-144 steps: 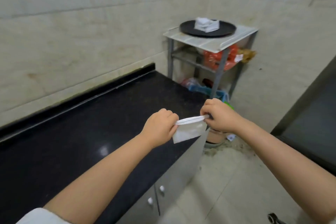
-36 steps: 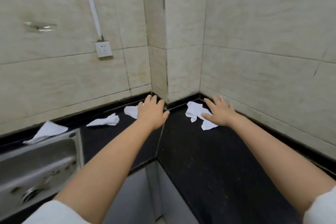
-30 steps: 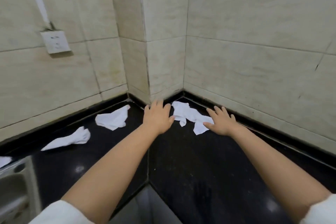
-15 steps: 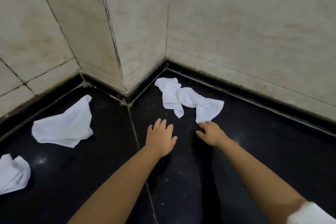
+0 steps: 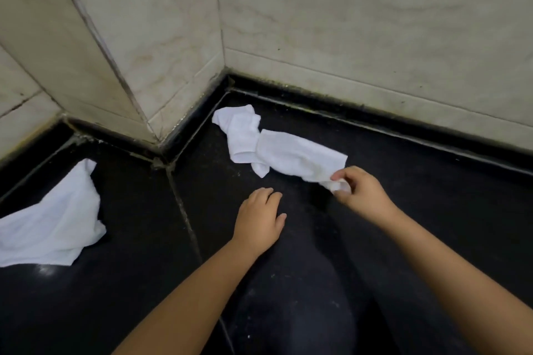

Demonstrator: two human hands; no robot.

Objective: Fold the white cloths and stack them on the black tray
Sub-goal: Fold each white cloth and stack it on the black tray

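Observation:
A crumpled white cloth (image 5: 277,147) lies on the black counter (image 5: 432,210) in the inner corner, stretched from the wall toward me. My right hand (image 5: 360,193) pinches its near right corner between thumb and fingers and lifts that end a little. My left hand (image 5: 259,219) hovers or rests just left of it with fingers loosely spread, holding nothing. A second white cloth (image 5: 54,219) lies rumpled on the counter at the far left. The black tray is out of view.
Beige tiled walls (image 5: 346,23) close off the counter at the back and a tiled pillar (image 5: 101,52) juts out at the left. A grout seam (image 5: 184,210) runs across the counter between the two cloths.
My right hand has taken hold of the near cloth's corner and raised it slightly. The view has tipped further down toward the counter. My left hand has stayed beside the cloth.

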